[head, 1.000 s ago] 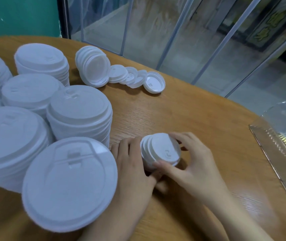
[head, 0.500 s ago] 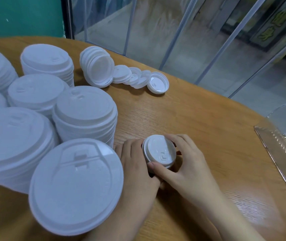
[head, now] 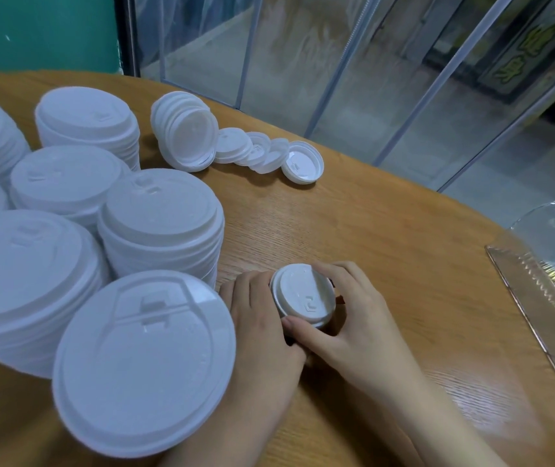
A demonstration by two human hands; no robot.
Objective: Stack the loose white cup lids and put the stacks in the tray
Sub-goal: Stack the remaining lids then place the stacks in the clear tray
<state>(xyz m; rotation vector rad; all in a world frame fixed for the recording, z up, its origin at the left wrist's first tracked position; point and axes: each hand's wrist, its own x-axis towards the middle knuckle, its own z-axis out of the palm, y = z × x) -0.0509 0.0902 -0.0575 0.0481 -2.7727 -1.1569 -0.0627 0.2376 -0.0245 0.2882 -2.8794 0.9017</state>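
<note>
A small stack of white lids point(head: 303, 296) stands upright on the wooden table point(head: 387, 237), top side up. My left hand point(head: 262, 328) cups its left side and my right hand point(head: 353, 318) wraps its right and near side; both grip it. A row of loose small lids point(head: 269, 153) lies toppled at the back, leaning on a tilted stack of larger lids point(head: 185, 133). The clear plastic tray point(head: 545, 291) sits at the table's right edge, well away from my hands.
Several tall stacks of large white lids point(head: 161, 217) crowd the left half of the table, the nearest one point(head: 144, 362) right beside my left wrist. Glass panels and a teal wall stand behind the table.
The small stack was lying tilted on its side between my hands; it now stands upright and squared. My hands have stayed around it.
</note>
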